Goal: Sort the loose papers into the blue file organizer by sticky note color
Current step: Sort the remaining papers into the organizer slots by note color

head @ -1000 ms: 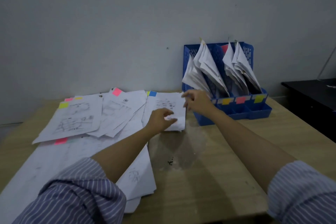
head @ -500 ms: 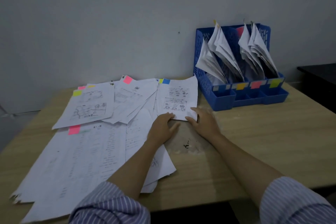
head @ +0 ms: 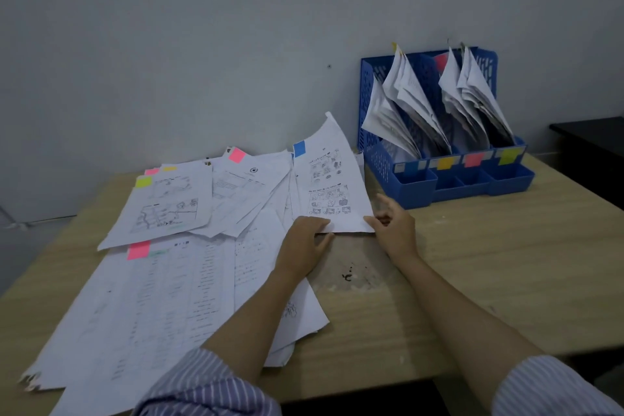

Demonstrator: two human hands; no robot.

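Both hands hold one sheet of paper (head: 332, 186) by its near edge, its far end lifted and curling up off the table (head: 472, 267). The left hand (head: 304, 246) grips the near left corner, thumb on top of the page and fingers curled beneath it. The right hand (head: 393, 226) pinches the near right corner between thumb and fingers, with the forefinger raised and loosely bent. The sheet carries rows of small printed pictures and a blue sticky note (head: 299, 149) at its far left corner. To its left a loose spread of papers (head: 162, 280) covers the left half of the table, overlapping one another; among them are a page with a green sticky note (head: 144, 182), a page with a pink sticky note (head: 237, 155) further back, and a larger pink sticky note (head: 138, 250) on a sheet nearer the front. The blue file organizer (head: 381, 159) stands at the far right of the table against the wall, just beyond the lifted sheet, its slots already holding leaning bundles of paper. Coloured tabs run along its front: blue, orange, pink and green from left to right. Striped sleeves cover both forearms near the bottom edge.
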